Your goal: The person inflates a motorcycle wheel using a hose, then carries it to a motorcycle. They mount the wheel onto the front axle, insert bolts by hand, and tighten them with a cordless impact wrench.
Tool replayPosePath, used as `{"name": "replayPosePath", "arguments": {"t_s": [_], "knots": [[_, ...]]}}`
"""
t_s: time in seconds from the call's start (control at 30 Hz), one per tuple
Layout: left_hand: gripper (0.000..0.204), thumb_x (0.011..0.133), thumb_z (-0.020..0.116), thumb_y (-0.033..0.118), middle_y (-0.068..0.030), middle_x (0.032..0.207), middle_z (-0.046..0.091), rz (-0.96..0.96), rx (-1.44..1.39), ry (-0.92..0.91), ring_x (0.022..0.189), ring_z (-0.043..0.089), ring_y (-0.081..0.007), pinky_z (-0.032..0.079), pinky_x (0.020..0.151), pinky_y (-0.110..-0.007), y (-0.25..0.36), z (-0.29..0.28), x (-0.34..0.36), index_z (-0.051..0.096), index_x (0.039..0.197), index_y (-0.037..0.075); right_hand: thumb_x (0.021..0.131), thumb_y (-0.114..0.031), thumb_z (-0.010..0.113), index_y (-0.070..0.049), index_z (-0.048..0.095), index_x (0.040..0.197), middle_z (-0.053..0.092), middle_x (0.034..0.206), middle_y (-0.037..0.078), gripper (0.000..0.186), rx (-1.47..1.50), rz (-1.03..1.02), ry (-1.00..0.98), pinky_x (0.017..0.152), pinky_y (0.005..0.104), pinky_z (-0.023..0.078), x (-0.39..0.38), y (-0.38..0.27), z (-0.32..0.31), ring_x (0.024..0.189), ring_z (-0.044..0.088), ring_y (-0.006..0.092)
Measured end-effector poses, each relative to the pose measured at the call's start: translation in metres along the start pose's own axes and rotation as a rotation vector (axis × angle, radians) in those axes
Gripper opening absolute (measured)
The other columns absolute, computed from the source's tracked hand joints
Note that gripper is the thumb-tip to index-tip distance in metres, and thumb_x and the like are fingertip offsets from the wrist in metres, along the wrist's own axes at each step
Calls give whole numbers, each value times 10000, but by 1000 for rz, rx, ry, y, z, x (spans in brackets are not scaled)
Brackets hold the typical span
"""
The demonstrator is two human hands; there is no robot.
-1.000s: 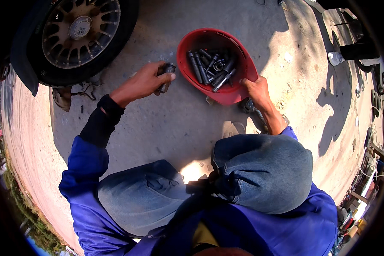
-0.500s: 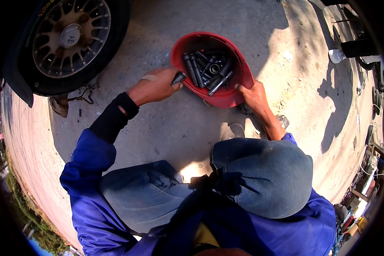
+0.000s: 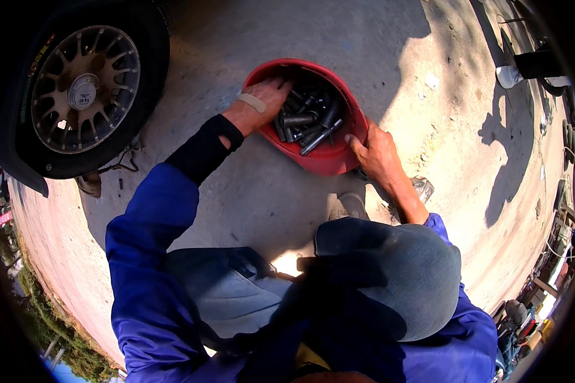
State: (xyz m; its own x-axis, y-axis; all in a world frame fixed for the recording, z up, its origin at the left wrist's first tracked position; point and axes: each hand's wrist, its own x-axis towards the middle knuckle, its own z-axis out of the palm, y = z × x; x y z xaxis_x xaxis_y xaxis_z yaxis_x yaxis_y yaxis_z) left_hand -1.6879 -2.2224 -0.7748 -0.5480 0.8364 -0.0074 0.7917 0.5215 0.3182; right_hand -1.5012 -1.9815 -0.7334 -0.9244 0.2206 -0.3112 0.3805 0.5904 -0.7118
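An upturned red hard hat (image 3: pixel 329 165), tilted toward me, holds several dark metal sockets and rod-shaped tool pieces (image 3: pixel 322 137). My right hand (image 3: pixel 380 152) grips its right rim, thumb on the inside. Over the left rim reaches my left hand (image 3: pixel 260 102), a tan plaster on its back. Its fingers are down among the metal pieces and mostly hidden, so whether they close on one I cannot tell. A short, thick socket (image 3: pixel 298 119) lies on the pile just below that hand.
At the upper left stands a car wheel (image 3: pixel 86 89) on the concrete ground (image 3: pixel 230 198). My bent knees (image 3: pixel 396 274) are close below the hat. A person's shoe (image 3: pixel 509 76) shows at the upper right, and assorted tools (image 3: pixel 524 325) lie along the lower right edge.
My left hand, which held a dark socket outside the rim, has moved up and right into the hat. A short socket now lies on the pile. My right hand keeps its grip.
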Motion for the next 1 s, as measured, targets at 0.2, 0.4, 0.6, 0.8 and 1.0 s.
{"name": "replayPosePath", "arguments": {"t_s": [0.2,0.4,0.6,0.8,1.0], "knots": [[444,903,561,-42,-228,1258,677,-98,-157,-161,1201,633,-416,527,1001,-478,-6,2,18,629,1337,30,955,-203,652,-34,570,1378,715,987,320,463,32,4,10,850,541,552,3,1,-1,974,692,513],[415,946,532,-4,-238,1222,691,0,-144,-94,1150,656,-417,545,957,-470,-3,0,30,631,1347,46,958,-181,630,-40,572,1364,718,975,306,433,62,-32,25,846,534,555,2,3,1,956,699,507],[371,998,504,94,-225,1203,701,10,-18,-162,1105,676,-414,559,928,-468,-13,16,39,639,1343,72,963,-179,632,-48,565,1368,719,984,293,431,102,-17,15,834,525,551,2,-6,2,956,700,497],[346,995,509,117,-194,1117,731,57,127,-132,993,718,-387,592,829,-469,-11,19,41,664,1305,113,971,-192,632,-60,561,1363,714,996,293,420,132,-32,0,823,521,548,0,-2,8,958,692,500],[307,978,526,115,-166,1095,745,37,216,-135,967,731,-366,602,799,-460,-15,26,40,688,1239,118,979,-199,625,-62,549,1382,714,1012,296,432,97,-37,3,835,523,549,-1,-4,8,970,692,504]]}}
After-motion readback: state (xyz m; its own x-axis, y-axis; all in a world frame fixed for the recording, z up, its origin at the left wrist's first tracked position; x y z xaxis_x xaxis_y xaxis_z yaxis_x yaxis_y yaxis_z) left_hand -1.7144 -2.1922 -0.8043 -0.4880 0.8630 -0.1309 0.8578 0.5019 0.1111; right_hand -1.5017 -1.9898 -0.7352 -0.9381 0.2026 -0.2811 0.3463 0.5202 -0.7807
